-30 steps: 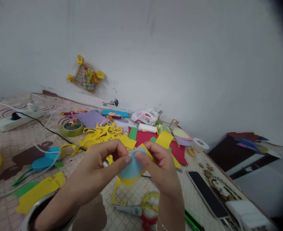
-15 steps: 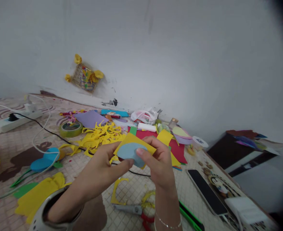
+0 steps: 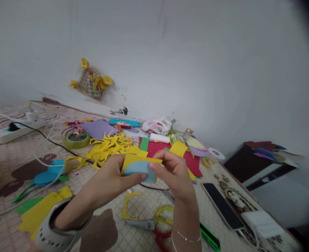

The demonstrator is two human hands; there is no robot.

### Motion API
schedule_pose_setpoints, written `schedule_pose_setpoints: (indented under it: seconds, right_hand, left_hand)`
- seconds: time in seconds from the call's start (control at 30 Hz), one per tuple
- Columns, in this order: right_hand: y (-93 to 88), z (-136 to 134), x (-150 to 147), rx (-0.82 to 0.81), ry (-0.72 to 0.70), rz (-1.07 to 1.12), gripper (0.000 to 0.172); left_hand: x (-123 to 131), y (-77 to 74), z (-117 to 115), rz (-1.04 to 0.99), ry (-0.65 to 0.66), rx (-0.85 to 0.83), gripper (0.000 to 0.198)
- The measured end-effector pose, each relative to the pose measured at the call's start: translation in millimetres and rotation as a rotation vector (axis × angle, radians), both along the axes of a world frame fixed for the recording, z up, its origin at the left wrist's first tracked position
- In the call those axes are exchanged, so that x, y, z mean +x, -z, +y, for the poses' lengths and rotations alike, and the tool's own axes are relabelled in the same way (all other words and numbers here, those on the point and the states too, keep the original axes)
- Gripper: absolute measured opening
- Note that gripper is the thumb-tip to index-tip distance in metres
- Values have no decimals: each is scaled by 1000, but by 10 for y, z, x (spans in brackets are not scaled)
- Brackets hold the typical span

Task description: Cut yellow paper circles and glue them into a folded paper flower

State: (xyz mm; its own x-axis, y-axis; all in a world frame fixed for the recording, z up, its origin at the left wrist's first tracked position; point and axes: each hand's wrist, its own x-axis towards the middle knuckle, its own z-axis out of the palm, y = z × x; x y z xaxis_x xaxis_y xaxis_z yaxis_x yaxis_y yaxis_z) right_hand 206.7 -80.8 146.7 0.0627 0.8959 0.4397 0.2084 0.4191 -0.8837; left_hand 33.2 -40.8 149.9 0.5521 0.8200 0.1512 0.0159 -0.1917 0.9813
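Note:
Between both hands is a small piece of yellow paper [image 3: 137, 159] with a light blue rounded paper shape [image 3: 135, 169] lying against it. My left hand [image 3: 115, 180] pinches the left side, its thumb flat across the blue shape. On the right, my right hand [image 3: 174, 171] grips the other side with its thumb pressed on the blue. The fingers behind the papers are mostly hidden. Under the hands, scissors [image 3: 141, 224] with red and yellow handles lie on the table beside a curved yellow paper offcut [image 3: 126, 207].
Yellow paper scraps [image 3: 112, 145] are heaped beyond the hands, near a tape roll [image 3: 77, 140]. Red paper [image 3: 192, 163] lies behind my right hand. A phone [image 3: 222, 206] and a green cutter [image 3: 209, 236] are at right. A power strip [image 3: 15, 132] with cables sits at left.
The yellow paper with the blue shape has been turned and tipped, so its top edge now runs nearly level. My right hand has shifted slightly, showing more of the scissors.

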Motion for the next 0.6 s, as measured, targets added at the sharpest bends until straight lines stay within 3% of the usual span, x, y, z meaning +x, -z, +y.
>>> schedule_pose_setpoints:
  seconds: [0.17,0.47,0.6]
  right_hand:
    - [-114,-12,25,-52,0,-191,11]
    - [-475,-22,38,-49,-27,-489,10]
    - [-483,-53,83,-15,6,-512,14]
  left_hand:
    - [23,-9,25,-3,126,14,14]
    - [158,152,32,-141,107,-18,20]
    - [171,131,27,-227,55,-61,18]
